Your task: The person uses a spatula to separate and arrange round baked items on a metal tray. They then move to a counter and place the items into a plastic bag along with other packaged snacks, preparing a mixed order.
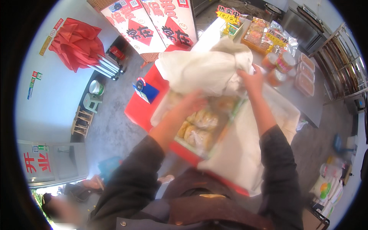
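My right hand (252,78) grips the gathered edge of a cream cloth (199,69), which is lifted and bunched over the far part of a shallow box (207,155). Inside the box lie several round, golden flatbreads (197,134), some in clear plastic bags. Smeared by motion, my left hand (196,102) hovers above the breads near the cloth's lower edge; its fingers cannot be made out. Another stretch of pale cloth (239,149) covers the table to the right of the box.
A red-covered table (140,111) holds a blue stand (147,92). Jars (285,61), plastic tubs (305,84) and a tray of packaged food (260,34) stand on a metal counter at the right. Signboards (138,27) rise beyond the table. At lower left is another person (76,195).
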{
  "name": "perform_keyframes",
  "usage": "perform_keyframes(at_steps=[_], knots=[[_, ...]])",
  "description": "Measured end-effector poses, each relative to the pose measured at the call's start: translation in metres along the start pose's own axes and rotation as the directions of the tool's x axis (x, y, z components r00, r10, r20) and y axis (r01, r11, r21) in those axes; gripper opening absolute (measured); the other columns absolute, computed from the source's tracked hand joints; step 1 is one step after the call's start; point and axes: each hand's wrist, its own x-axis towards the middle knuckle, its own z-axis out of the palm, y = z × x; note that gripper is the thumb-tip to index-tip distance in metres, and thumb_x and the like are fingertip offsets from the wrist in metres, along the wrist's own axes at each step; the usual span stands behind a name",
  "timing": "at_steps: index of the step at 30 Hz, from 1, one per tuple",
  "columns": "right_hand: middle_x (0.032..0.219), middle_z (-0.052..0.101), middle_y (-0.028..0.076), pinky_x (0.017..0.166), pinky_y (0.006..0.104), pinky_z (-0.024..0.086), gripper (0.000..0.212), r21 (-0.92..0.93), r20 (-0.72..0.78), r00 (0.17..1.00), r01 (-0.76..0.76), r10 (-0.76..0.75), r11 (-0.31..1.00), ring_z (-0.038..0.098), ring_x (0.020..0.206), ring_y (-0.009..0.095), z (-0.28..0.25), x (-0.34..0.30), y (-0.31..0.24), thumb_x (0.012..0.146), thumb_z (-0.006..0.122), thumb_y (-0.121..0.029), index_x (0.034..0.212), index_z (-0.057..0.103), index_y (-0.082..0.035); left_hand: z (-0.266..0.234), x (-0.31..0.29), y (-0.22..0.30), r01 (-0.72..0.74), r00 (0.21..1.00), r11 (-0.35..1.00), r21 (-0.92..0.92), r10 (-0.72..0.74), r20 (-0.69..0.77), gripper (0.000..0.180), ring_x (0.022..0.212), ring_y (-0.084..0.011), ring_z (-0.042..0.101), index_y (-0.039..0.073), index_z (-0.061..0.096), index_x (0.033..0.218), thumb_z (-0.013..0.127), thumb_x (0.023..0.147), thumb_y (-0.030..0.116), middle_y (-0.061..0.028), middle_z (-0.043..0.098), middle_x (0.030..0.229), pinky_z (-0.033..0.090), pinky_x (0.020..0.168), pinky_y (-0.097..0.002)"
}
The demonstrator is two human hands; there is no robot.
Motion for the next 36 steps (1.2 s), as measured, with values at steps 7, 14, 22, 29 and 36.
perform_keyframes(at_steps=[7,14,22,29,36], knots=[[0.128,0.071,0.019,0.098,0.0362,0.055,0.083,0.048,0.036,0.997,-0.07,0.068,0.996,0.07,0.112,0.026,-0.004,0.012,0.002,0.071,0.092,-0.023,0.143,0.059,0.003,0.093,0.013,0.033,0.052,0.947,0.811,-0.583,0.146,0.287,0.073,0.151,-0.0375,0.041,0.001,0.033,0.162,0.049,0.11,0.05,-0.0202,0.04,0.164,0.035,0.125,-0.0551],[0.132,0.065,0.019,0.101,0.0407,0.051,0.073,-0.06,-0.186,0.982,-0.027,0.016,0.998,0.063,0.12,0.028,-0.022,-0.002,0.029,0.084,0.085,-0.03,0.143,0.057,0.003,0.108,0.032,0.038,0.055,0.96,0.791,-0.609,0.127,0.251,0.06,0.145,-0.0367,0.049,0.004,0.043,0.157,0.05,0.11,0.041,-0.0178,0.051,0.157,0.037,0.125,-0.0549],[0.101,0.063,0.015,0.085,0.0447,0.054,0.019,-0.344,0.31,0.914,0.364,-0.261,0.866,0.063,0.095,0.036,-0.011,-0.222,0.072,0.091,0.072,-0.011,0.107,0.068,-0.003,0.094,0.019,0.047,0.18,0.972,0.943,-0.278,-0.126,0.201,0.079,0.141,-0.0378,0.052,0.002,0.042,0.157,0.058,0.103,0.058,-0.0231,0.051,0.154,0.041,0.119,-0.0559],[0.11,0.064,0.012,0.09,0.0492,0.052,0.033,-0.555,0.361,0.903,0.409,-0.234,0.724,0.062,0.104,0.038,0.049,-0.256,0.117,0.08,0.079,-0.013,0.111,0.071,-0.008,-0.012,0.044,0.012,0.179,0.982,0.908,0.378,-0.187,-0.017,0.08,0.128,-0.0331,0.062,-0.004,0.051,0.148,0.063,0.1,0.059,-0.0227,0.061,0.142,0.051,0.107,-0.0471],[0.103,0.064,0.009,0.084,0.0471,0.048,0.027,-0.656,0.548,0.796,0.6,-0.257,0.457,0.061,0.099,0.033,0.078,-0.219,0.114,0.076,0.081,-0.013,0.101,0.07,-0.008,-0.066,0.033,-0.028,-0.109,0.99,0.874,0.473,0.136,-0.023,0.054,0.113,-0.0248,0.071,-0.002,0.065,0.135,0.067,0.103,0.041,-0.0151,0.074,0.123,0.056,0.096,-0.0403]])
